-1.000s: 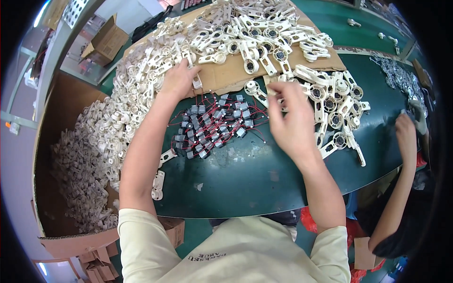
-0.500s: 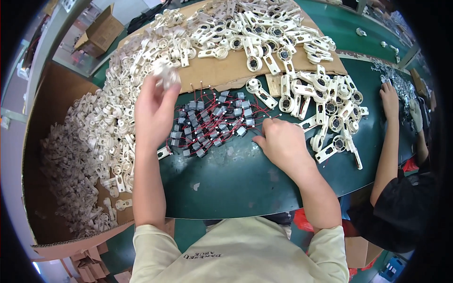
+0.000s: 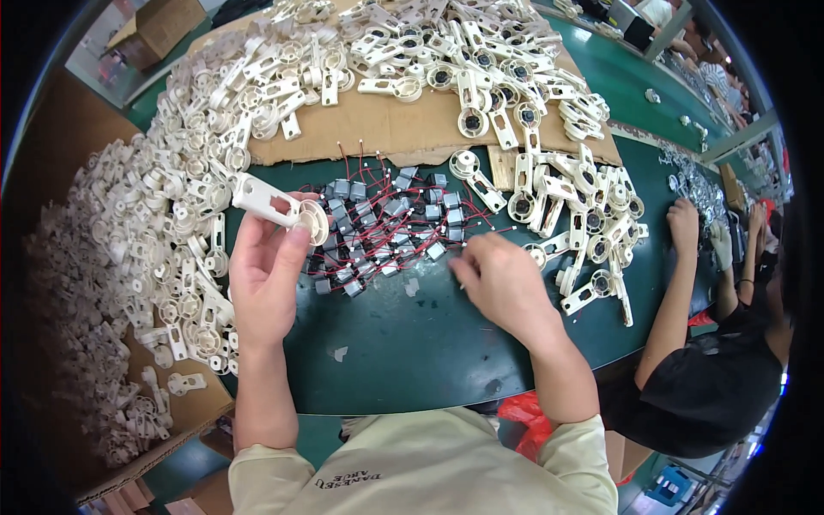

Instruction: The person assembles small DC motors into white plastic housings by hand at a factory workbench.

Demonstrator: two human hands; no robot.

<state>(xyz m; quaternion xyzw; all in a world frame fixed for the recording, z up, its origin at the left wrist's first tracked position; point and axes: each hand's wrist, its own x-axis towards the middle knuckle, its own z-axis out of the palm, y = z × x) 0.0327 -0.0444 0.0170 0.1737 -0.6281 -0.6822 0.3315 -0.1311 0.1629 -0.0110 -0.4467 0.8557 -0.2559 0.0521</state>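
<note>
My left hand (image 3: 265, 279) is raised at the left of the motor pile. Between its thumb and fingers it grips a cream plastic housing (image 3: 273, 204), a flat arm with a cut-out and a round ring at one end. My right hand (image 3: 508, 285) is low over the green table at the right edge of the small grey motors (image 3: 396, 207). Its fingers are curled in, and whatever they may hold is hidden. Red wires with white connectors run from the motors. Right of that hand lies a heap of housings with dark round parts in their rings (image 3: 592, 193).
A big cardboard box (image 3: 73, 159) full of cream parts stands at the left. More housings cover a cardboard sheet (image 3: 378, 136) at the back. At the right a co-worker's hand (image 3: 684, 225) reaches toward a pile of small metal parts (image 3: 697, 184).
My left hand has come down and nearer with the housing, which is now turned with its ring to the right. My right hand has shifted slightly; the view has moved a little too.
</note>
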